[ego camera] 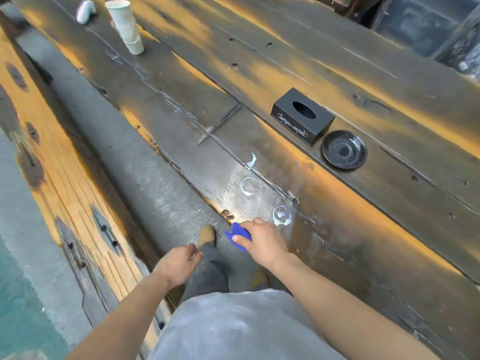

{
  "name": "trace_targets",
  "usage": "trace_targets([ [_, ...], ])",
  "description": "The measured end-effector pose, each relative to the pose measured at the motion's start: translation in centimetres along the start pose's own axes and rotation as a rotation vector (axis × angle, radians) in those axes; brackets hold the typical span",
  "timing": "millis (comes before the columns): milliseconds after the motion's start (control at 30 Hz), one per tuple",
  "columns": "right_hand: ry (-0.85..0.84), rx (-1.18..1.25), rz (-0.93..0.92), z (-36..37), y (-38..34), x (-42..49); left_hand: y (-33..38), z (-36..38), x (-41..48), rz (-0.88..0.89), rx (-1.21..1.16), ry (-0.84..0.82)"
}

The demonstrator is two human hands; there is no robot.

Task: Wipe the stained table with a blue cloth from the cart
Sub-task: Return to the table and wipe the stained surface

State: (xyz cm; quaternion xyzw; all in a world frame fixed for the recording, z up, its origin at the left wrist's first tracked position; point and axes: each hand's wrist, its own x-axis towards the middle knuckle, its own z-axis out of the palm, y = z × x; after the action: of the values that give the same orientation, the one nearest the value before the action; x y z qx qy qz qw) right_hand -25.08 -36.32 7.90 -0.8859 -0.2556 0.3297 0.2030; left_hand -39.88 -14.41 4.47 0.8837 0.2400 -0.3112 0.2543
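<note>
My right hand [262, 241] holds a bunched blue cloth [239, 236] at the near edge of the dark wooden table [350, 242]. White ring stains lie on the table just beyond the hand: one ring [282, 215] right by the fingertips, another ring [249, 186] farther along, and a small white smear [251, 160] past that. My left hand [179, 265] hangs over the floor between table and bench, fingers loosely curled, holding nothing.
A black tissue box [302, 116] and a dark saucer [344, 149] stand on the table beyond the stains. A stack of paper cups [124, 24] and a white crumpled object [85, 11] sit farther along. A wooden bench [65, 162] runs on the left; my foot [207, 234] is on the grey floor.
</note>
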Motion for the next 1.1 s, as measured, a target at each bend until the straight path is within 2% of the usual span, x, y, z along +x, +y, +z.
trace_targets([
  [167, 0.151, 0.056, 0.091, -3.2, -0.7, 6.5, 0.6, -7.2, 8.7, 0.122, 0.041, -0.017],
  [367, 0.320, 0.039, 0.290, -7.6, -1.1, 15.9, 3.1, -15.6, 20.0, 0.315, 0.081, 0.022],
  [533, 0.374, 0.055, 0.387, -9.7, -0.8, 22.8, 5.6, -19.6, 27.4, 0.479, 0.191, 0.093],
  [733, 0.434, -0.066, 0.435, -10.1, -0.4, 27.9, 6.4, -20.1, 33.3, 0.588, 0.323, 0.121],
  [900, 0.475, -0.190, 0.449, -9.5, 0.7, 30.1, 5.7, -17.8, 35.1, 0.588, 0.465, 0.215],
  [1033, 0.519, -0.268, 0.353, -7.9, 1.6, 30.6, 5.0, -16.6, 35.7, 0.618, 0.481, 0.332],
  [1100, 0.478, -0.231, 0.308, -7.3, 1.9, 31.0, 4.9, -16.5, 35.9, 0.629, 0.480, 0.356],
])
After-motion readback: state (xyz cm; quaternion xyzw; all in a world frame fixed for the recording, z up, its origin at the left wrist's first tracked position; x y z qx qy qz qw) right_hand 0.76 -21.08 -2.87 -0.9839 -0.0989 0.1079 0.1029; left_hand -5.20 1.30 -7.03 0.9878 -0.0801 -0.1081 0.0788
